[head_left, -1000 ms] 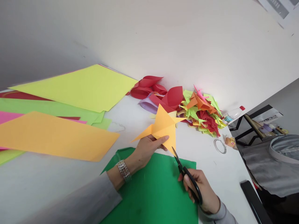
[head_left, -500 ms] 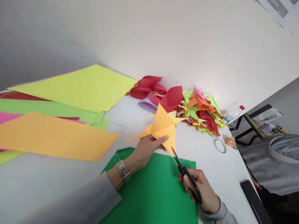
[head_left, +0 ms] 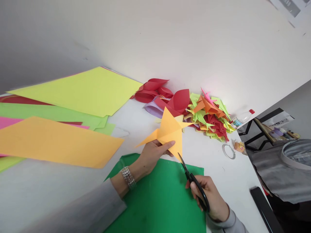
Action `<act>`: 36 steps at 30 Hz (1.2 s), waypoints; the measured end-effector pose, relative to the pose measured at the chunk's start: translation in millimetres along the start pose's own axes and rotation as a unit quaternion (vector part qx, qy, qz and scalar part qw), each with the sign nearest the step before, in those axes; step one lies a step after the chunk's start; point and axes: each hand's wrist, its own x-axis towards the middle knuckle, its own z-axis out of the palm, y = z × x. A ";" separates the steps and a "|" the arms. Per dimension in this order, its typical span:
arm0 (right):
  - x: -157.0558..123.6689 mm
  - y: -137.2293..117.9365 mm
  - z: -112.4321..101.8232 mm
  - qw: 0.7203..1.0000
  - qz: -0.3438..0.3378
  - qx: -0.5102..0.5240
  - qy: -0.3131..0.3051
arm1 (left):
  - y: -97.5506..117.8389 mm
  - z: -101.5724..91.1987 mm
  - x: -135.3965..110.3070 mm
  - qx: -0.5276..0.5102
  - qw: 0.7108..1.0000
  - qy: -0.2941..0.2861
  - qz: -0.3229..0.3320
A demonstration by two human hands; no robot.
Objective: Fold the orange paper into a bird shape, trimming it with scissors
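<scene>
Hardly a twitch since last frame: your left hand (head_left: 152,156) pinches the orange star (head_left: 170,127) just ahead of it, long axis leaning up-left; your right hand (head_left: 215,199), curled round scissors (head_left: 190,177), aims them up-left.

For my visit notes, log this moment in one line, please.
left hand: holding pointed orange paper; right hand: holding black scissors; blades: at paper's lower tip; below hands: green sheet

Clear btl (head_left: 240,119) w/ red cap nr wall (head_left: 155,38), R end of tabletop (head_left: 233,181); tape roll (head_left: 224,151) just beside wrapped snack pkt (head_left: 239,146). Blk-framed shelf (head_left: 265,131) beyond edge, w/ small items.
</scene>
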 end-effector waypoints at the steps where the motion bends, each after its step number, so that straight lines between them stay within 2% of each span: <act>1: -0.1 0.4 -0.2 1.000 -0.001 0.000 0.000 | 0.4 0.1 -0.3 0.000 1.000 0.000 -0.002; 20: -1.1 4.5 -2.4 1.000 -0.020 -0.001 -0.009 | -1.1 -1.2 0.6 -0.019 1.000 -0.012 -0.003; 36: -1.1 4.4 -2.2 1.000 -0.014 0.001 -0.006 | -2.3 -3.5 1.2 -0.062 0.997 -0.048 -0.006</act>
